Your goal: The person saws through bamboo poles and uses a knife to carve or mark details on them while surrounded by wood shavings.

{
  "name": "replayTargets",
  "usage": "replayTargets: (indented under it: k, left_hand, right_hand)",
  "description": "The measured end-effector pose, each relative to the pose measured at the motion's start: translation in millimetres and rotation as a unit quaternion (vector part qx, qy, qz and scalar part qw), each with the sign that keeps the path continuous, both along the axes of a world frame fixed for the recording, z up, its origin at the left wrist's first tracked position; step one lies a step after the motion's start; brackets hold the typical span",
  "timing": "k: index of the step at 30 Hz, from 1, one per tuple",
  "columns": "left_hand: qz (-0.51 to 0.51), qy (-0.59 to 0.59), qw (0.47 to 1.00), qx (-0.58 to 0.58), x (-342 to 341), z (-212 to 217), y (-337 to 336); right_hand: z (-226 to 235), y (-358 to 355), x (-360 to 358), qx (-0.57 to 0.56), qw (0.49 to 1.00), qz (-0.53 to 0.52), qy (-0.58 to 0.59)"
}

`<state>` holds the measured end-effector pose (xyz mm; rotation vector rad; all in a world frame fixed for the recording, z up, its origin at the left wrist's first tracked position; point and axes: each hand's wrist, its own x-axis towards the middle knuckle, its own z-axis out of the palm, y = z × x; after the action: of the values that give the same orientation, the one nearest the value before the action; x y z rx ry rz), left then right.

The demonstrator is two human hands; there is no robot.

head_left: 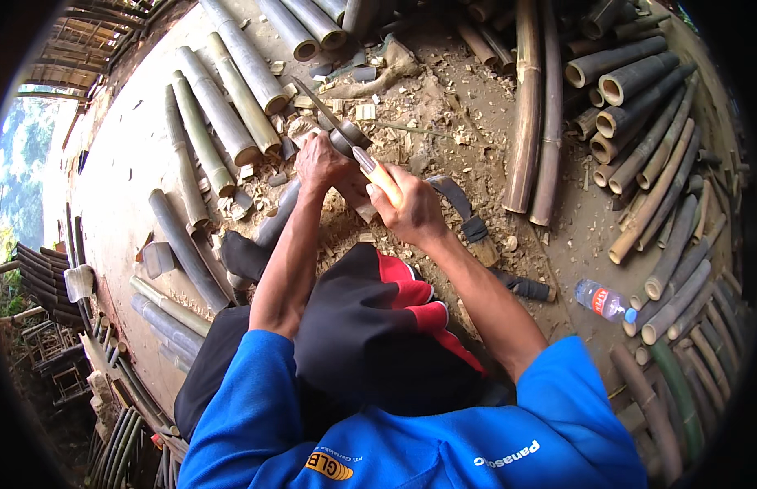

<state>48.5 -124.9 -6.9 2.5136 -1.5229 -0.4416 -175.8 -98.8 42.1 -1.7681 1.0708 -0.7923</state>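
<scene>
My right hand (pixel 411 208) is closed round the pale wooden handle of a long knife (pixel 382 178). Its narrow blade slants away to the far left and passes over a short dark piece of bamboo (pixel 351 137). Closed against that piece is my left hand (pixel 321 161), with its fingertips partly hidden. Just below the hands, part of a brown wooden block (pixel 356 196) shows between them. Exactly where the blade touches the bamboo cannot be made out.
Long bamboo poles (pixel 220 106) lie at the far left, and two more (pixel 529 114) at the far right. A stack of cut bamboo (pixel 631 90) fills the right side. Wood chips (pixel 476 147) cover the ground. A plastic bottle (pixel 600 300) lies at right, near cloth-wrapped tools (pixel 521 285).
</scene>
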Motion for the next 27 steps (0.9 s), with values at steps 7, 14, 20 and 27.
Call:
replayTargets:
  k: [7,14,20,27]
  left_hand:
    - [0.021,-0.172,0.975,-0.137,-26,-23,17]
    - [-0.013,-0.021,0.999,-0.035,-9,-4,6]
    - [-0.026,-0.009,1.0,0.01,-10,5,7]
    - [-0.03,-0.036,0.996,-0.076,1,-16,-1]
  right_hand:
    - [-2,5,5,0.007,1.0,-0.007,0.02]
    - [36,41,-58,0.032,0.999,0.026,0.009]
    - [71,86,-144,-0.024,0.999,0.043,0.023]
    - [9,19,-30,-0.016,0.998,0.032,0.046]
